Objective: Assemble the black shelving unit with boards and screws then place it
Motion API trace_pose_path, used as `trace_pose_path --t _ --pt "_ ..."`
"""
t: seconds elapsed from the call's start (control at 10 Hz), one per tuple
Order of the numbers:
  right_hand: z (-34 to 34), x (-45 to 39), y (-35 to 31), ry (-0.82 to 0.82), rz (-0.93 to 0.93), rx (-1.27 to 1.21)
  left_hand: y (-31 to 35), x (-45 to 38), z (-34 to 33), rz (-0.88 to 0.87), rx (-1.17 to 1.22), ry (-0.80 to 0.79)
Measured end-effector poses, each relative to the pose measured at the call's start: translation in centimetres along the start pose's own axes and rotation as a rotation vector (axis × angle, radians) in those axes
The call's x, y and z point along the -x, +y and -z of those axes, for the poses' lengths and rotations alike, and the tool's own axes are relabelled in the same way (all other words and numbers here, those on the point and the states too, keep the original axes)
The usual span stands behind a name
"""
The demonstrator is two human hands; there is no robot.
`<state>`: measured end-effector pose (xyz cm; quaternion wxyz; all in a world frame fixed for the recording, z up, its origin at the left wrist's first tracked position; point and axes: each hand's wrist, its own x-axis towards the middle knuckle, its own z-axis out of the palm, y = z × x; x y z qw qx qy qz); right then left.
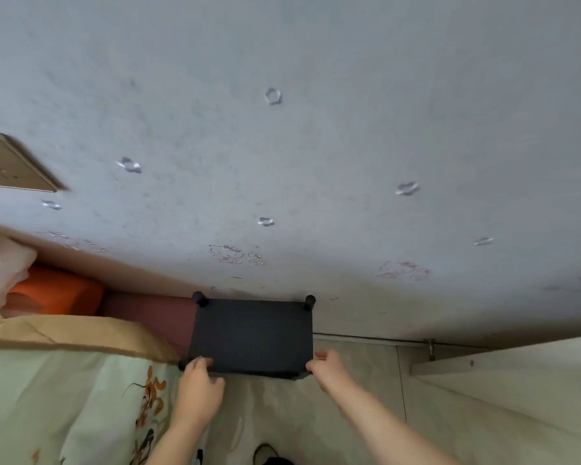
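The black shelving unit (252,333) stands on the floor against the grey wall, between the bed and a white board. Its flat top board faces me, with two round black post caps at the far corners. My left hand (198,387) grips the near left corner, fingers curled over the top edge. At the near right corner, my right hand (327,367) holds the edge with fingers on top. The shelves below are hidden by the top board.
A bed with a pale green floral cover (64,397) lies to the left, with an orange cushion (57,293) and a maroon one (148,313) at the wall. On the right, a white board (503,360) juts out. The grey wall (282,162) carries flower hooks. A black cable (265,454) lies on the floor.
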<state>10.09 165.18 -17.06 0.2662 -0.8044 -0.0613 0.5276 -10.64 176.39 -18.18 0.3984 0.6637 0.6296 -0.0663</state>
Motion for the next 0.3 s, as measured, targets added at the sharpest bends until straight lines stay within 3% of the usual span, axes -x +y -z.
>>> trace_pose_path --t 0.2,0.3 --pt "4.0 6.4 1.1 -0.020 0.187 0.126 4.5 9.0 -2.3 -0.069 0.113 0.007" --pt "7.3 10.0 3.4 -0.028 0.291 0.181 6.5 14.5 -4.2 -0.094 0.178 0.104"
